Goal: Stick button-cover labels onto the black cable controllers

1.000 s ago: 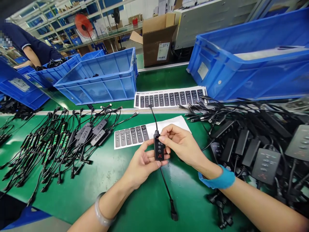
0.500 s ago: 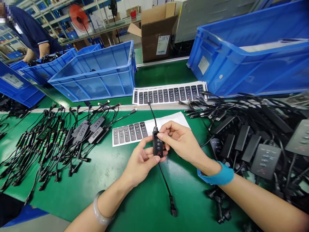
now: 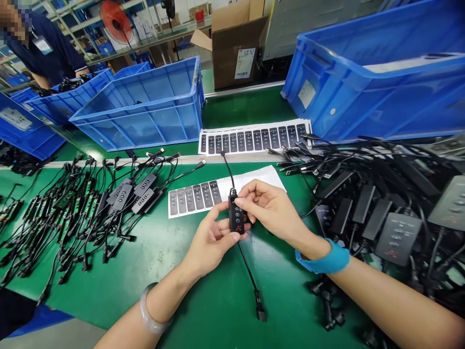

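A small black inline cable controller (image 3: pixel 237 224) with round button marks and a red logo is held upright above the green table. Its cables leave from top and bottom, the lower one ending in a black connector (image 3: pixel 260 310). My left hand (image 3: pixel 212 237) is closed around the controller's sides and lower end. On the upper face, the thumb of my right hand (image 3: pixel 271 206) presses, with its fingers curled at the right edge. Just behind lies a partly used sheet of dark button labels (image 3: pixel 194 198), its right part bare white.
Cabled circuit boards (image 3: pixel 72 213) and grey housings (image 3: pixel 121 194) lie left. A pile of black controllers (image 3: pixel 397 237) covers the right. Label sheets (image 3: pixel 254 140) lie behind, between blue crates (image 3: pixel 141 116) (image 3: pixel 378 97). A cardboard box (image 3: pixel 232 58) and a co-worker (image 3: pixel 54 53) are farther back.
My right thumb has shifted slightly along the controller's upper face; both hands keep their hold. The co-worker at the back left has changed posture. The view has moved slightly.
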The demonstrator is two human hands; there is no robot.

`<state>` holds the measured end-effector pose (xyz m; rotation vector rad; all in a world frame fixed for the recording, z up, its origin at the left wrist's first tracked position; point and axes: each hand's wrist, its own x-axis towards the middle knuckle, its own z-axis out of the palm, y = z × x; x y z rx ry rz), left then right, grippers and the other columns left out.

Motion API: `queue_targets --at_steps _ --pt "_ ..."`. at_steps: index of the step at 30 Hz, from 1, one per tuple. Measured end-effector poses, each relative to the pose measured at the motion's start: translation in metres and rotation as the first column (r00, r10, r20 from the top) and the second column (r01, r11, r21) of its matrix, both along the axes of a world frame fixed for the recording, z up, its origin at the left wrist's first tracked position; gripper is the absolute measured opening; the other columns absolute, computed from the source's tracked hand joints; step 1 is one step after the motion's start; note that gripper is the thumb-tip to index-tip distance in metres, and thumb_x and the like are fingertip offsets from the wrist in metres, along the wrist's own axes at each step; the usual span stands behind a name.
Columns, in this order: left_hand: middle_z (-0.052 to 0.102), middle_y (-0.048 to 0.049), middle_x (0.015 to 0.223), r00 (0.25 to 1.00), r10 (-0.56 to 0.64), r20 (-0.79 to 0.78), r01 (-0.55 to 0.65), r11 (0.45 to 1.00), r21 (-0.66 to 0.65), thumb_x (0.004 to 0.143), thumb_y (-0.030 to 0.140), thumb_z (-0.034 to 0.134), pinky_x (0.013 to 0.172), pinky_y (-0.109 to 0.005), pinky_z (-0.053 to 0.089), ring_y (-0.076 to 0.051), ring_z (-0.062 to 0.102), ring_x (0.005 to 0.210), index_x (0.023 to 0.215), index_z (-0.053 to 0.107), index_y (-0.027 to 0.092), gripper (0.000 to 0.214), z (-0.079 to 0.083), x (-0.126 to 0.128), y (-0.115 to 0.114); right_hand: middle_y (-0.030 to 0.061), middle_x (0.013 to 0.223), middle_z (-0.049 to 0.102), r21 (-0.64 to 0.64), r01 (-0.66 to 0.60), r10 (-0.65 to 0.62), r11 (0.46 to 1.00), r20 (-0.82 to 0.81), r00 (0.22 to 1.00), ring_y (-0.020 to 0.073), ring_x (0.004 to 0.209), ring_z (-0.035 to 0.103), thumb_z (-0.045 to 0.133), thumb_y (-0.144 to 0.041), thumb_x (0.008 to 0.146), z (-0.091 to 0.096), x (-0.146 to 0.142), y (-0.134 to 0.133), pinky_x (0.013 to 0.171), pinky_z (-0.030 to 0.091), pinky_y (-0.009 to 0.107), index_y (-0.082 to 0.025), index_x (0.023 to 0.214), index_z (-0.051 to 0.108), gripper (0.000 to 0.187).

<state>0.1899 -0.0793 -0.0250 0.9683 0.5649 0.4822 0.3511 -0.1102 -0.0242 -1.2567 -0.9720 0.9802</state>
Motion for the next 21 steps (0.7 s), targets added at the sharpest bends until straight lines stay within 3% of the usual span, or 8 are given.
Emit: queue_targets --at_steps 8,14,17,21 --pt "0.072 -0.0095 0.1 1.0 0.001 -0.009 -0.001 0.999 0.035 0.075 0.026 0.078 0.093 -0.039 0.049 -0.024 0.066 0.104 0.12 0.042 0.018 0.058 -0.001 0.0 -0.001 -0.005 0.057 0.052 -0.011 -0.017 0.017 1.0 0.014 1.0 0.007 0.043 0.045 0.073 -0.039 0.073 0.0 0.0 0.0 0.041 0.036 0.02 -0.016 0.079 0.058 0.028" --pt "0.072 -0.0096 0.1 1.0 0.008 -0.008 -0.008 1.0 0.014 0.075 0.023 0.077 0.094 -0.04 0.049 -0.025 0.067 0.103 0.119 0.043 0.019 0.056 -0.001 0.0 -0.001 -0.0092 0.056 0.045 -0.039 -0.027 0.028 0.999 0.019 0.999 0.0095 0.049 0.045 0.069 -0.036 0.076 -0.006 0.001 0.002 0.048 0.041 0.022 -0.019 0.097 0.051 0.033" --pt "0.072 -0.0094 0.097 1.0 0.006 0.017 -0.006 1.0 -0.023 0.075 0.018 0.076 0.094 -0.041 0.048 -0.025 0.067 0.102 0.12 0.044 0.018 0.056 0.0 -0.001 0.001 -0.0039 0.072 0.05 -0.05 -0.054 0.061 0.997 0.159 0.985 0.0109 0.057 0.048 0.063 -0.036 0.08 -0.011 0.002 0.003 0.056 0.046 0.026 -0.018 0.11 0.052 0.036" --pt "0.073 -0.0095 0.097 0.997 0.055 0.051 -0.048 0.99 -0.131 0.078 0.018 0.069 0.092 -0.04 0.049 -0.024 0.068 0.097 0.119 0.049 0.016 0.045 0.004 -0.002 0.007 0.0049 0.095 0.053 -0.022 -0.089 0.09 0.996 0.449 0.889 0.0148 0.068 0.051 0.063 -0.036 0.081 -0.014 -0.001 0.002 0.06 0.05 0.029 -0.018 0.128 0.051 0.052"
